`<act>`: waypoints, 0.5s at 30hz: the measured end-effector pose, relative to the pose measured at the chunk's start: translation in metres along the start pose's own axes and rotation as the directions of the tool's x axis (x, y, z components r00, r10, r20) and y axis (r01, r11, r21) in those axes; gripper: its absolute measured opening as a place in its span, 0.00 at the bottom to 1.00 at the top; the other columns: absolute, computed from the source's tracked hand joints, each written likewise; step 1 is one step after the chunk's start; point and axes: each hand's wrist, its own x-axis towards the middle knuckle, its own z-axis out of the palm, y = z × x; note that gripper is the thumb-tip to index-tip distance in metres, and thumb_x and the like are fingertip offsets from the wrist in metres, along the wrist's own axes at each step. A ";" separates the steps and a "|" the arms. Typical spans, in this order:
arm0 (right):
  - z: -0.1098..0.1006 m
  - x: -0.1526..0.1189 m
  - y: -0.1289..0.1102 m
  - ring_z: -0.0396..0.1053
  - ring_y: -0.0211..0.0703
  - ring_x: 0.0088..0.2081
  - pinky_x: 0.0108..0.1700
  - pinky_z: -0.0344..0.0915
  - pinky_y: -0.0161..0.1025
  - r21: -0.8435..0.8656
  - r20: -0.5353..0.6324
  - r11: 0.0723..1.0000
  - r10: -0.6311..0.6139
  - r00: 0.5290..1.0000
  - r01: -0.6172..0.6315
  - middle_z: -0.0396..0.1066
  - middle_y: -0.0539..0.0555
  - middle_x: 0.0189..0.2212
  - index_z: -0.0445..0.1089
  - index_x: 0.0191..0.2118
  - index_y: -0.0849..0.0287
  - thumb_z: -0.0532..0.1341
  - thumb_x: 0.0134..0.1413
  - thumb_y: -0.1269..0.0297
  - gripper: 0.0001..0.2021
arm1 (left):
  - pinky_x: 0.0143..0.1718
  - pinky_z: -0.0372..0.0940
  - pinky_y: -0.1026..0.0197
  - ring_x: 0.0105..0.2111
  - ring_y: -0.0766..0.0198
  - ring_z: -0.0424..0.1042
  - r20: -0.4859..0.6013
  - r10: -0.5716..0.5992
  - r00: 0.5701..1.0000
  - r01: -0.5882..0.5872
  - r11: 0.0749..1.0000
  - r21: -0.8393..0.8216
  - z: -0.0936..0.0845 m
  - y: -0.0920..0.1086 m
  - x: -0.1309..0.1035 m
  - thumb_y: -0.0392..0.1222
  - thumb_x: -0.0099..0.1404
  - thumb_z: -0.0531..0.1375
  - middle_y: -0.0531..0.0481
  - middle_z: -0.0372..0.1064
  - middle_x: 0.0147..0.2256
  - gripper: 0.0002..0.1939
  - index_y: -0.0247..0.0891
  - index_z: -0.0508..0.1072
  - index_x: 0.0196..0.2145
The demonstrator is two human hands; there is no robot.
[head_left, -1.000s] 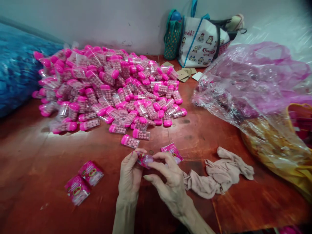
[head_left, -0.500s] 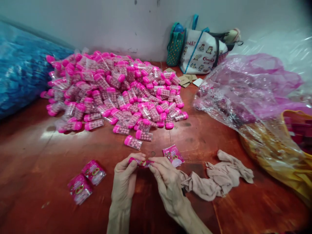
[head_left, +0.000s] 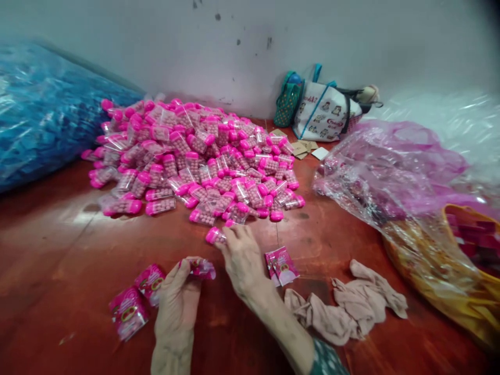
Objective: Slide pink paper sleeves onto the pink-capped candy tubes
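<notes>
My left hand (head_left: 179,294) pinches a pink printed plastic sachet (head_left: 202,269) between thumb and fingers. Ahead of it, my right hand (head_left: 244,260) reaches to the front of the heap, with its fingers closed round the clear end of a small candy bottle (head_left: 214,236). That bottle has a pink cap and lies on its side; its far end is hidden by the fingers. Behind it rises a large heap of similar candy bottles (head_left: 187,156) filled with pale pink balls. Two puffed pink sachets (head_left: 128,312) lie left of my left hand.
Flat pink sachets (head_left: 284,266) overlap right of my right hand, beside a crumpled beige cloth (head_left: 351,307). A yellow bag (head_left: 433,271) and clear-pink plastic (head_left: 390,161) occupy the right. A blue plastic sack (head_left: 50,114) stands left; a white tote (head_left: 324,114) leans near the wall.
My right hand has left the sachet and moved forward to the candy bottle. My left hand, still with the sachet, has shifted left. The view has tilted upward slightly.
</notes>
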 end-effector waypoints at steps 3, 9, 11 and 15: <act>0.030 0.005 -0.004 0.64 0.53 0.43 0.45 0.63 0.51 -0.039 0.013 0.999 0.010 1.000 -0.009 0.68 0.61 0.37 0.68 0.42 0.61 0.55 0.53 0.77 0.11 | 0.28 0.70 0.69 0.23 0.69 0.71 -0.045 -0.009 0.999 0.008 1.000 -0.026 0.000 0.002 0.001 0.31 0.43 0.67 0.53 0.74 0.21 0.05 0.32 0.75 0.22; 0.029 -0.022 0.011 0.63 0.54 0.49 0.48 0.62 0.50 0.058 -0.019 0.996 0.066 0.998 -0.064 0.67 0.63 0.46 0.62 0.50 0.61 0.54 0.53 0.76 0.17 | 0.27 0.69 0.69 0.23 0.69 0.71 0.024 -0.014 1.000 0.015 0.999 -0.032 0.007 0.005 0.001 0.34 0.40 0.70 0.52 0.74 0.22 0.08 0.32 0.76 0.22; 0.015 -0.026 0.015 0.69 0.47 0.38 0.40 0.66 0.42 0.136 0.001 0.987 0.086 0.996 -0.086 0.71 0.58 0.38 0.64 0.47 0.60 0.53 0.55 0.74 0.14 | 0.27 0.69 0.68 0.23 0.68 0.71 0.026 -0.001 1.000 0.002 0.999 -0.032 0.012 0.005 0.001 0.35 0.41 0.70 0.51 0.74 0.21 0.08 0.32 0.76 0.22; -0.018 -0.033 0.017 0.67 0.39 0.28 0.28 0.63 0.33 0.461 0.112 0.837 0.276 0.955 -0.296 0.70 0.50 0.28 0.67 0.42 0.61 0.56 0.55 0.64 0.10 | 0.28 0.68 0.66 0.23 0.68 0.71 0.042 0.040 0.998 -0.039 0.999 -0.023 0.023 0.003 0.001 0.38 0.42 0.70 0.51 0.74 0.22 0.09 0.32 0.76 0.22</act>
